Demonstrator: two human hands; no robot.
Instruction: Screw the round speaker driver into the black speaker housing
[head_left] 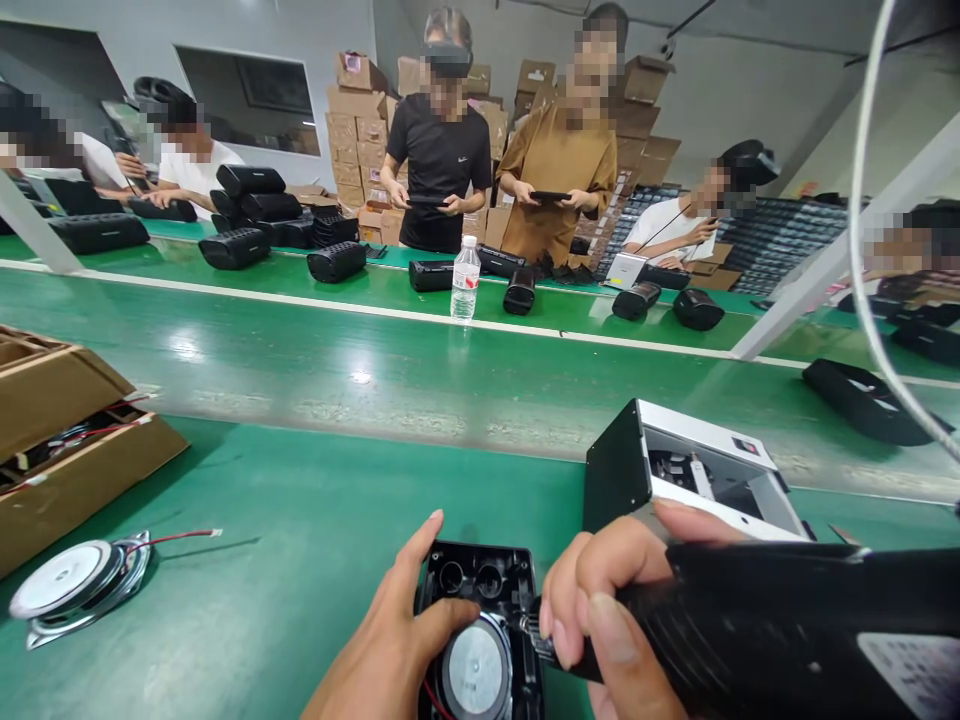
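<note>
A black plastic speaker housing (517,566) lies on the green bench at the bottom centre, with a round speaker driver (478,668) seated inside it. My left hand (397,630) grips the housing's left side, its thumb pressing the driver's upper edge. In my right hand (611,610) is a black electric screwdriver (780,620), held nearly level with its tip over the right edge of the driver. Whether the tip touches a screw is hard to see. A second speaker driver (71,585) with a red wire rests loose on the bench to the left.
Cardboard boxes (90,450) with wired parts stand at the left. A white-and-black machine (682,470) sits just beyond my right hand. Across the conveyor (337,365) stand a water bottle (465,282), several black speakers (236,248) and several co-workers. A white cable (856,200) hangs at the right.
</note>
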